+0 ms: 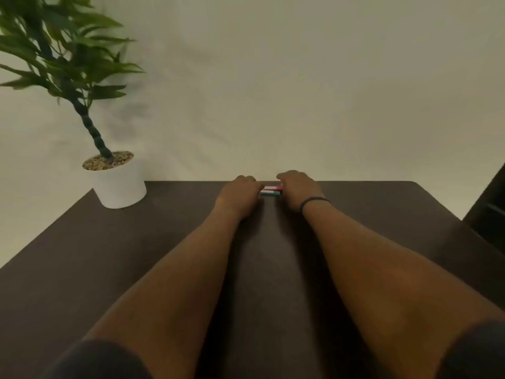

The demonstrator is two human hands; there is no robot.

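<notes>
Reaching across the dark worktop [136, 255], both forearms stretch to its far edge, where the coloured bars [270, 192] sit close to the middle of that edge. A pink bar is behind a green one, side by side and, as far as the blur allows, touching. The left grip [239, 194] is curled round their left ends and the right grip [297, 191] round their right ends, so only a short middle stretch shows between them. A dark band [314, 201] circles the right wrist. A potted plant [117, 181] in a white pot stands at the far left corner.
</notes>
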